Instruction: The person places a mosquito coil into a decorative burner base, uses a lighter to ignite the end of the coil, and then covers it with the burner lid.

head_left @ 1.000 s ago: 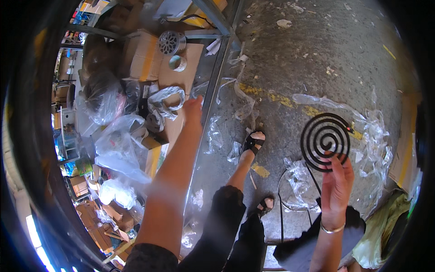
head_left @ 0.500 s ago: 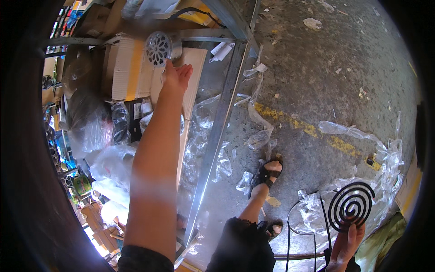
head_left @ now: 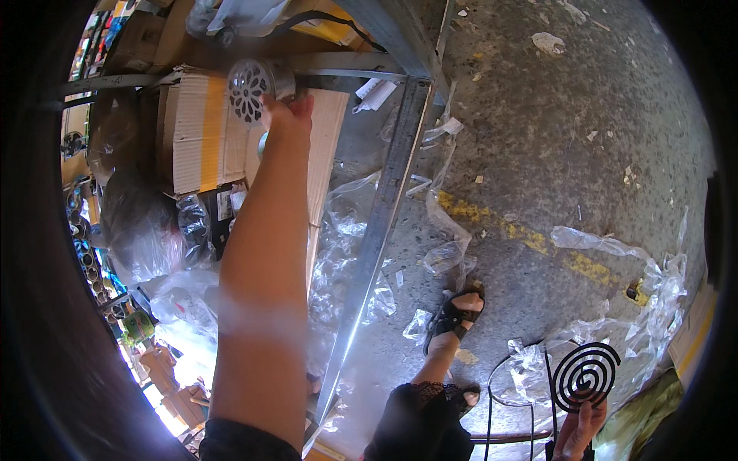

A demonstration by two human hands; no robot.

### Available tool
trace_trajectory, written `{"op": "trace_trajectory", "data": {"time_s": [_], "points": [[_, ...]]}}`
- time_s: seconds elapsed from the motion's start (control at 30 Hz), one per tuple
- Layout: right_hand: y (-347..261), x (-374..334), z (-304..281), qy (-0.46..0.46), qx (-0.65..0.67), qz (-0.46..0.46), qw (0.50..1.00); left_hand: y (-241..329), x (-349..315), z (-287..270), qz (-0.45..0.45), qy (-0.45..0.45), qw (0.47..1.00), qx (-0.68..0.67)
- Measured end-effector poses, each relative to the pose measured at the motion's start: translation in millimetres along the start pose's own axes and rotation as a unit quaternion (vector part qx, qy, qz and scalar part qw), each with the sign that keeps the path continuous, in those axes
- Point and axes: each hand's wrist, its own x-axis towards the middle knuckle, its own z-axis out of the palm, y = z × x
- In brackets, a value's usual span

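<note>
My left hand [head_left: 288, 114] reaches far up from the lower left, onto a round silver metal tin [head_left: 251, 91] with petal-shaped cut-outs in its face. The thumb lies at the rim of that face and the fingers are bent against the tin's side, so the hand is closed on it. Behind the tin stand cardboard pieces [head_left: 201, 134]. Down at the lower right, my right hand [head_left: 582, 432] pinches a black mosquito coil [head_left: 585, 376] by its lower edge, with the spiral's flat side toward me. The coil is held above a thin dark metal frame [head_left: 530, 434].
A grey metal rack bar [head_left: 384, 207] slants between the left arm and the concrete floor [head_left: 569, 146]. Clear plastic bags [head_left: 142, 223] lie among boxes at the left. Plastic wrap [head_left: 653, 307] litters the floor at the right. My sandalled foot [head_left: 453, 319] is near the middle.
My left hand has moved up against the tin, its fingers going from stretched out to bent around the side. The coil in my right hand sits slightly lower. The whole view has shifted a little.
</note>
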Motion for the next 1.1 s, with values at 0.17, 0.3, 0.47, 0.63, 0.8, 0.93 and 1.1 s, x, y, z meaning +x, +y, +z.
{"op": "trace_trajectory", "data": {"time_s": [0.17, 0.3, 0.47, 0.63, 0.8, 0.93, 1.1], "points": [[30, 25, -47, 0.061, 0.157, 0.025, 0.985, 17, -7, 2, 0.043, 0.026, 0.999, -0.001], [30, 24, -46, 0.076, 0.267, 0.072, 0.958, 15, -21, 9, 0.046, 0.023, 0.999, 0.013], [33, 45, -54, 0.056, 0.460, 0.154, 0.872, 21, -32, 15, 0.075, 0.052, 0.995, 0.045], [42, 77, -77, 0.056, 0.778, 0.280, 0.559, 30, -35, 24, 0.068, 0.087, 0.993, -0.040], [46, 94, -108, 0.123, 0.913, 0.304, 0.241, 36, -60, 39, 0.068, 0.123, 0.989, -0.057], [56, 102, -125, 0.184, 0.933, 0.278, 0.136, 60, -7, -18, 0.245, -0.059, 0.906, 0.340], [73, 92, -153, 0.234, 0.934, 0.257, 0.079, 57, -103, -10, -0.008, 0.046, 0.999, -0.027]]}}
